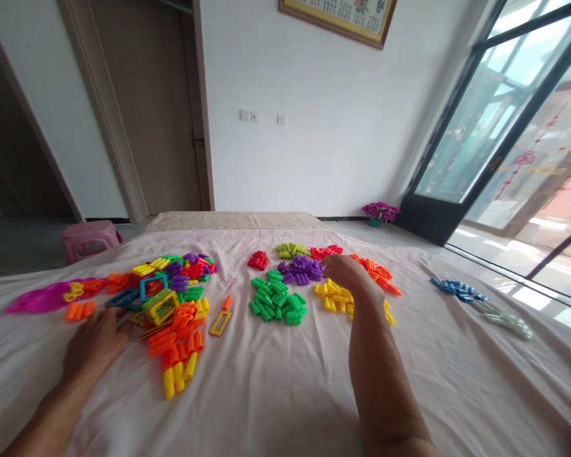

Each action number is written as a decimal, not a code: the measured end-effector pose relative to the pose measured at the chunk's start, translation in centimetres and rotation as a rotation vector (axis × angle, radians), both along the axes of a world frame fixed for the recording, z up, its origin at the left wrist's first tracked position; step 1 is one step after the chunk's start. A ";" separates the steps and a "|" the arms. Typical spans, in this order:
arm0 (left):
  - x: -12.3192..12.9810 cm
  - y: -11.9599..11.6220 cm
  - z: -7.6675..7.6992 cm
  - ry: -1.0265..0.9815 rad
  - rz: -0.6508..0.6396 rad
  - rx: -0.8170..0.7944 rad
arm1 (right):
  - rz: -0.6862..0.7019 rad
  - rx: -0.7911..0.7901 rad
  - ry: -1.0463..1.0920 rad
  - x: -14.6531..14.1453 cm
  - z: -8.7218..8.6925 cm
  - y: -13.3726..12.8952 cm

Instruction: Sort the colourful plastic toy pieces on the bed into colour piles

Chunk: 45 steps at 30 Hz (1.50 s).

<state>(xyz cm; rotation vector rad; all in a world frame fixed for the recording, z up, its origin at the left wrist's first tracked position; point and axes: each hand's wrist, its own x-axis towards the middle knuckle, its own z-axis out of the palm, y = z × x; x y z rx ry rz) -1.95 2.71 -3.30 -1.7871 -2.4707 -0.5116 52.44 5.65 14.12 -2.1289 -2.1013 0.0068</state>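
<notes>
My left hand (98,339) rests on the cloth at the left, fingers apart, beside a mixed pile of plastic toy pieces. Closest to its fingertips are a dark blue frame (124,298) and a stack of yellow frames (160,307); orange tubes (183,324) lie just right of these. My right hand (347,273) reaches over the sorted heaps, its fingers bent together at the edge of the purple tubes (302,270). What is between those fingertips is hidden. Below that wrist lie yellow tubes (334,295), with orange pieces (374,273) behind it.
Green tubes (278,299), red tubes (257,259) and yellow-green pieces (292,250) form separate heaps mid-table. A magenta tray (40,299) lies far left. Blue pieces (458,289) and clear pieces (504,318) sit far right. A pink stool (91,236) stands beyond the table.
</notes>
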 end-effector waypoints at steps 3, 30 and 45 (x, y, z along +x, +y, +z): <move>0.7 -0.4 0.8 0.004 0.002 -0.016 | 0.282 -0.001 0.009 -4.6 -0.6 0.4; 1.3 -0.8 1.3 -0.019 0.032 0.010 | 0.818 0.050 0.176 -22.9 -11.9 1.0; 2.2 -0.8 2.2 -0.231 -0.111 0.434 | 0.695 0.168 0.350 -21.1 -9.7 1.8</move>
